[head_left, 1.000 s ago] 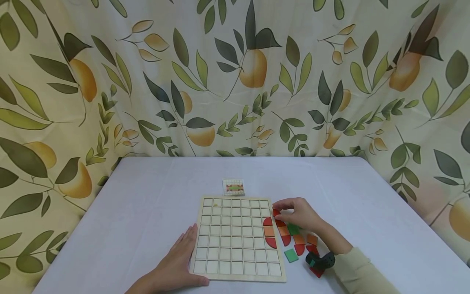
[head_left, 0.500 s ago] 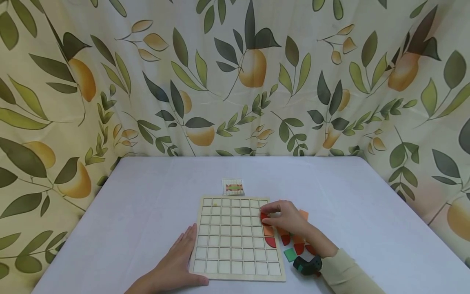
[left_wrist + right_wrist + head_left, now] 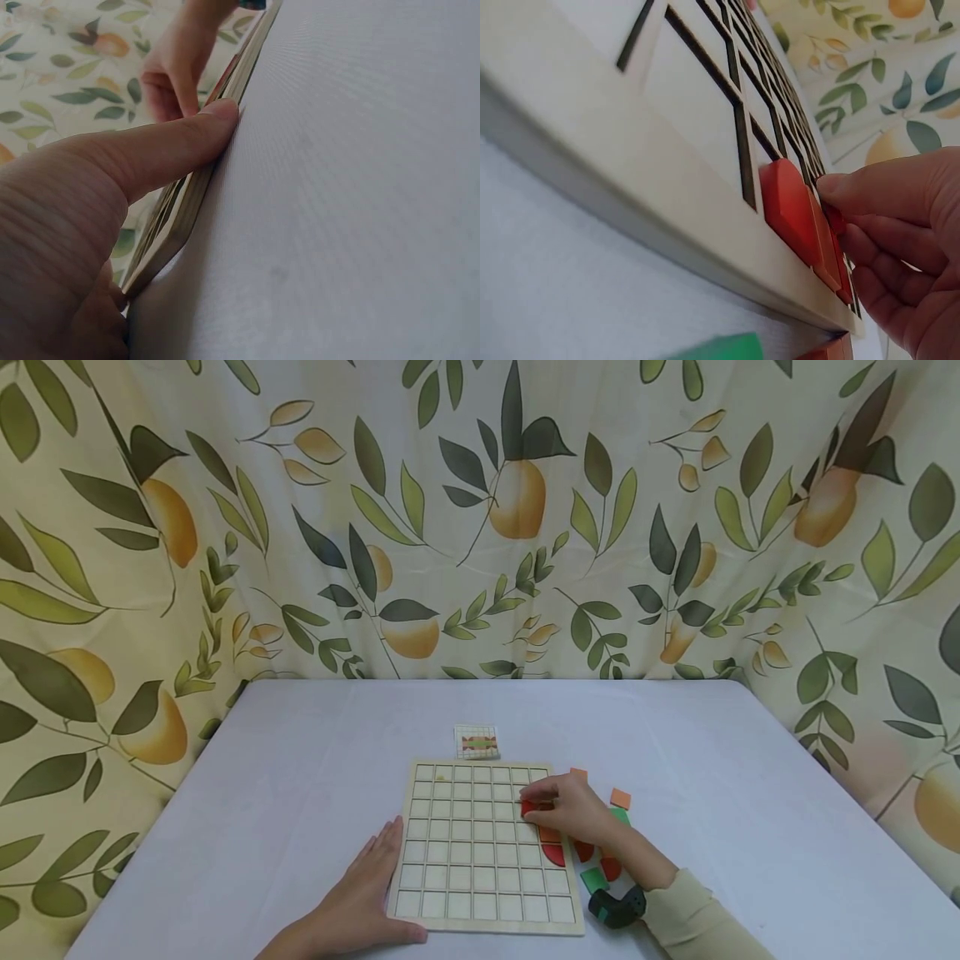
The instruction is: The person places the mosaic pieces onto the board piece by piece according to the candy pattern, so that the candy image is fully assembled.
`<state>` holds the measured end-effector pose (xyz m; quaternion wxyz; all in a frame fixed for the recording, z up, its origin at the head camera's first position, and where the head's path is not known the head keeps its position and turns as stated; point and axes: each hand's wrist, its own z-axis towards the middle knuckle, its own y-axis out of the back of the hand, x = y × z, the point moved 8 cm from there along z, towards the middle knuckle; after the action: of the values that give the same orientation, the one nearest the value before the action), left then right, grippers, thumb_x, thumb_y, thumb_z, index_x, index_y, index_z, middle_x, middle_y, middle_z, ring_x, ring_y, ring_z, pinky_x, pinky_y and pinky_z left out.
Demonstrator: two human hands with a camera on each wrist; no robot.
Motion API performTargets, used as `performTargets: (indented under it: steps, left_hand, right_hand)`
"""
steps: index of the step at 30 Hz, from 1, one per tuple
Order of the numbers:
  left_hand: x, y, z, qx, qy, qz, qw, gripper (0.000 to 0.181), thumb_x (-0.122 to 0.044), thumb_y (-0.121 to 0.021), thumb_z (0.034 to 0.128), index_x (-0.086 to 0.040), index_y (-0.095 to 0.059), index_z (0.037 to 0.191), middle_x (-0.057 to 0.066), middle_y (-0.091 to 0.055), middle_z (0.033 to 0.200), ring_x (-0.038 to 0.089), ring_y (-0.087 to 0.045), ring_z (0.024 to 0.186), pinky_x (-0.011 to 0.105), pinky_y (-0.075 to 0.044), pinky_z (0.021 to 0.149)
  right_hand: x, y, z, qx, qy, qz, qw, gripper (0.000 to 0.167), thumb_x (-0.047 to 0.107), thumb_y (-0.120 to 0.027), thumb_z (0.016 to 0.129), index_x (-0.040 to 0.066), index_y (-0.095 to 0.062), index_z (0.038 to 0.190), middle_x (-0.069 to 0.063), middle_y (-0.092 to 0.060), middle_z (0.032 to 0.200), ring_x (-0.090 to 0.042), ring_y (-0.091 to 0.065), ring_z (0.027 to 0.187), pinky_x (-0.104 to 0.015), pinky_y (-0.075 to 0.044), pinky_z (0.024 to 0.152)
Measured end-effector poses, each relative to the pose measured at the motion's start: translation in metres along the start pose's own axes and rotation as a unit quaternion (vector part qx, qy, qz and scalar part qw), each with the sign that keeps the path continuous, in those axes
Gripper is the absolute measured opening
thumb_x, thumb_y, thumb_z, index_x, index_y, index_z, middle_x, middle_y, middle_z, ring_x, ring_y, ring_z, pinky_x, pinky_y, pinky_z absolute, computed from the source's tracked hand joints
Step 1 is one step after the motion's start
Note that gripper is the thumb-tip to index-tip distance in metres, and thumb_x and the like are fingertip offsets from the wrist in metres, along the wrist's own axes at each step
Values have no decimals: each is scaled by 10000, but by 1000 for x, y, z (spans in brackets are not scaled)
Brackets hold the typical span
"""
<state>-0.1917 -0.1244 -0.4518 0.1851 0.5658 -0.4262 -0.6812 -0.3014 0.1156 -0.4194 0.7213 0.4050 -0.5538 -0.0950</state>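
A pale wooden grid board (image 3: 472, 856) lies on the white table. My left hand (image 3: 360, 885) rests at its near left corner, fingers straight along the left side, thumb (image 3: 176, 146) against the front edge. Over the upper right cells, my right hand (image 3: 573, 810) pinches a small red piece (image 3: 527, 809) between thumb and fingers; its full outline is hidden. In the right-hand column sit a rounded red piece (image 3: 553, 855) and an orange square (image 3: 550, 834). The right wrist view shows another red piece (image 3: 844, 279) beyond the orange one, covered by my hand in the head view.
Loose orange, green and red pieces lie right of the board, among them an orange square (image 3: 620, 798) and a green square (image 3: 594, 881); my right arm covers some. A small pattern card (image 3: 477, 742) lies behind the board. A leaf-print curtain (image 3: 480, 568) surrounds the table.
My right hand has carried the red piece leftward from beside the board's right edge to over the grid. My left hand has stayed in place.
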Motion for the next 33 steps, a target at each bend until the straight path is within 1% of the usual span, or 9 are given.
performTargets:
  steps: [5, 11, 22, 33]
  left_hand:
    - [0, -1, 0, 35, 41, -60, 10000, 1339, -728, -677, 554, 12, -21, 1458, 129, -71, 1519, 226, -28, 1384, 108, 124, 1000]
    - [1, -2, 0, 65, 80, -104, 9999, 1335, -727, -678, 556, 9, -25, 1459, 123, -67, 1520, 223, -25, 1385, 94, 128, 990]
    - [1, -1, 0, 10, -67, -25, 10000, 1329, -726, -673, 567, 16, -21, 1457, 128, -67, 1520, 228, -32, 1384, 112, 117, 1005]
    - [1, -1, 0, 29, -48, -17, 10000, 1331, -728, -672, 565, 17, -21, 1456, 134, -68, 1519, 234, -31, 1384, 108, 122, 1000]
  right_hand:
    - [4, -3, 0, 83, 118, 4, 9999, 256, 103, -725, 789, 44, -695, 1037, -35, -674, 989, -162, -625, 916, -306, -520, 771]
    - [4, -4, 1, 163, 156, 128, 9997, 264, 82, -729, 780, 29, -698, 1036, -44, -679, 983, -166, -632, 912, -288, -526, 747]
    - [4, -5, 3, 120, 112, 80, 9998, 263, 103, -750, 761, 45, -710, 1014, -16, -687, 934, -138, -641, 871, -270, -527, 729]
    - [8, -6, 2, 104, 328, -17, 9994, 266, 92, -750, 758, 38, -704, 1015, -20, -684, 952, -150, -632, 895, -274, -524, 745]
